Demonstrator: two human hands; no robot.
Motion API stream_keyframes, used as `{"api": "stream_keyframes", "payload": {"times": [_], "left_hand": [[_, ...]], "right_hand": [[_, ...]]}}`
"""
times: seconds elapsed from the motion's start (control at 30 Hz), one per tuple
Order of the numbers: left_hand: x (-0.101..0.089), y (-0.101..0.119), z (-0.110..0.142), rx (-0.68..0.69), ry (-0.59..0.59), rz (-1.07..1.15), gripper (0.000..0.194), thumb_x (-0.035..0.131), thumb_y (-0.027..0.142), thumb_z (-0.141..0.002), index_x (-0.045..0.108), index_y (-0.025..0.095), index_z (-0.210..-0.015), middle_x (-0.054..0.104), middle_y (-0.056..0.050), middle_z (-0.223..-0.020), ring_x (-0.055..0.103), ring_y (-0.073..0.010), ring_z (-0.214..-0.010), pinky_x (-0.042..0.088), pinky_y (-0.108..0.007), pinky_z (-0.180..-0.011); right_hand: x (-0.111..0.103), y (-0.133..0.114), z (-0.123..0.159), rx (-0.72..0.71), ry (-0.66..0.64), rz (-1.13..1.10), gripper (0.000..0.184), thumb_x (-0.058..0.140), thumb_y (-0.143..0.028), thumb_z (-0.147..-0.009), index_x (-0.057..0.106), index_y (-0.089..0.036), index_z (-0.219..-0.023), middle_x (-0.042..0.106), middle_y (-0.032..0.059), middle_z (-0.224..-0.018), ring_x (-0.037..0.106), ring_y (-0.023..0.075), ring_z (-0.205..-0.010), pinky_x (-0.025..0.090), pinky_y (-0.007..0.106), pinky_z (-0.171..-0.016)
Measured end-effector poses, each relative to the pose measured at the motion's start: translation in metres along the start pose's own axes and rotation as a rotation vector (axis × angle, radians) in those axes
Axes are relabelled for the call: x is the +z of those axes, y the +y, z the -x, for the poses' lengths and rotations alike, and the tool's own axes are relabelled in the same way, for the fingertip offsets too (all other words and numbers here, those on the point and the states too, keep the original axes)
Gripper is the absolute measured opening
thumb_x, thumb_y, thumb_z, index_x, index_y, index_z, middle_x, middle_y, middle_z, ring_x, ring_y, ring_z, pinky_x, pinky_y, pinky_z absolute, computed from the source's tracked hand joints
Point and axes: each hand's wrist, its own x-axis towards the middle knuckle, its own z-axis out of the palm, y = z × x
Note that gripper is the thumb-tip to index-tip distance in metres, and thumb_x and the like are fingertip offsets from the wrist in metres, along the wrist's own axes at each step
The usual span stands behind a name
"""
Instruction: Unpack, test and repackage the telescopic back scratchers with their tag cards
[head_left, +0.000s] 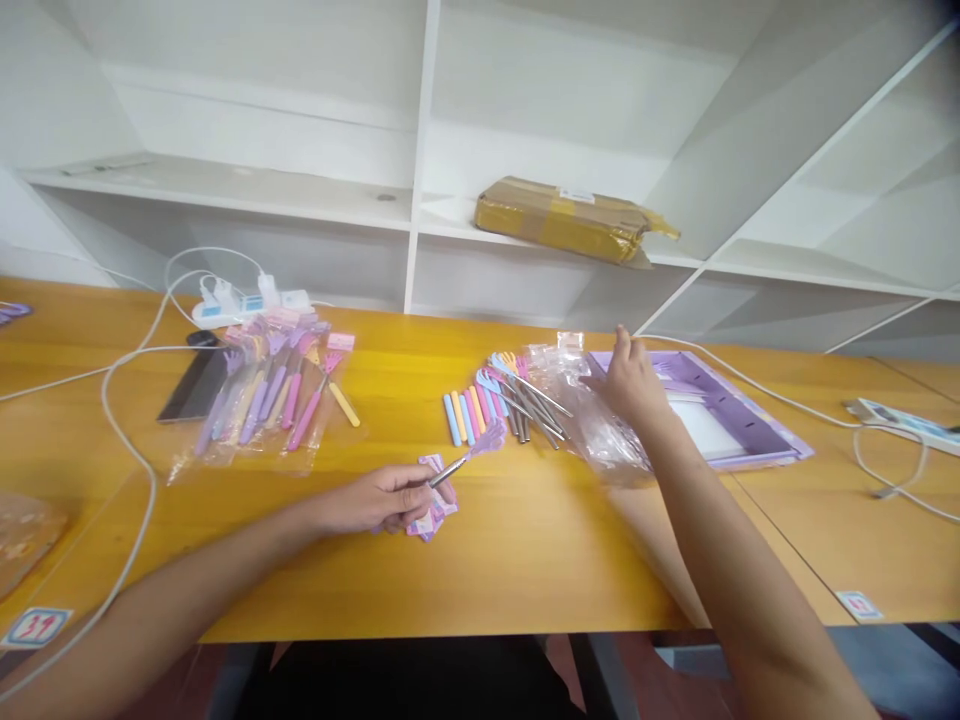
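My left hand (394,497) is closed round the metal rod of a back scratcher (448,472), whose purple hand-shaped head (489,437) points right. Small printed cards (433,520) lie under and beside these fingers. My right hand (634,378) reaches over the clear plastic bags (611,435), next to the purple tray (757,425). Its fingers look curled together; whatever they grip is hidden. Between the hands lie a row of coloured handle sleeves (471,415) and a pile of metal rods (534,405) with blue and orange hand-shaped heads.
Bagged back scratchers (274,385) lie at the left on a dark flat object (187,385). Behind them is a power strip (251,305) with white cables trailing leftward. A taped carton (566,220) sits on the shelf. Another power strip (907,425) is far right.
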Motion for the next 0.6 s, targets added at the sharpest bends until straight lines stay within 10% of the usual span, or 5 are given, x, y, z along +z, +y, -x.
{"api": "stream_keyframes", "payload": {"times": [0.1, 0.17, 0.3, 0.43, 0.6], "left_hand": [[0.006, 0.003, 0.001, 0.08, 0.09, -0.214, 0.03, 0.058, 0.049, -0.105, 0.059, 0.019, -0.11, 0.064, -0.001, -0.09, 0.057, -0.0121, -0.071, 0.043, -0.025, -0.064], [0.01, -0.001, 0.002, 0.095, 0.258, -0.579, 0.019, 0.056, 0.038, -0.105, 0.057, 0.02, -0.1, 0.064, 0.0, -0.085, 0.058, -0.0136, -0.07, 0.044, -0.026, -0.066], [0.015, -0.016, 0.002, 0.314, 0.548, -1.401, 0.017, 0.054, 0.025, -0.103, 0.056, 0.02, -0.087, 0.065, -0.003, -0.079, 0.06, -0.019, -0.069, 0.043, -0.03, -0.063], [0.015, -0.026, 0.001, 0.558, 0.612, -1.705, 0.022, 0.051, 0.018, -0.104, 0.055, 0.021, -0.082, 0.063, -0.002, -0.071, 0.06, -0.0188, -0.061, 0.043, -0.031, -0.057], [0.008, -0.019, 0.004, 0.472, 0.617, -1.773, 0.021, 0.052, 0.008, -0.1, 0.058, 0.02, -0.083, 0.066, 0.0, -0.067, 0.064, -0.0179, -0.057, 0.043, -0.029, -0.053]], "right_hand": [[-0.027, -0.045, 0.025, -0.081, -0.098, -0.243, 0.062, 0.07, -0.056, -0.093, 0.058, -0.014, -0.138, 0.067, 0.0209, -0.122, 0.067, 0.0313, -0.101, 0.055, 0.044, -0.088], [-0.042, -0.093, 0.057, -0.292, -0.426, -0.46, 0.043, 0.074, -0.058, -0.09, 0.067, -0.021, -0.112, 0.071, 0.0092, -0.1, 0.066, 0.0225, -0.083, 0.053, 0.034, -0.076], [-0.049, -0.195, 0.131, -0.62, -0.672, -0.655, 0.042, 0.066, -0.062, -0.098, 0.067, -0.021, -0.092, 0.07, 0.0045, -0.085, 0.061, 0.0169, -0.073, 0.043, 0.027, -0.067], [-0.028, -0.247, 0.165, -0.525, -0.635, -0.866, 0.056, 0.043, -0.065, -0.108, 0.068, -0.019, -0.088, 0.071, 0.0066, -0.083, 0.063, 0.0167, -0.071, 0.044, 0.028, -0.067], [-0.021, -0.261, 0.168, -0.103, -0.753, -1.35, 0.072, 0.037, -0.076, -0.105, 0.049, -0.022, -0.059, 0.053, 0.0006, -0.057, 0.051, 0.0133, -0.057, 0.043, 0.028, -0.059]]}}
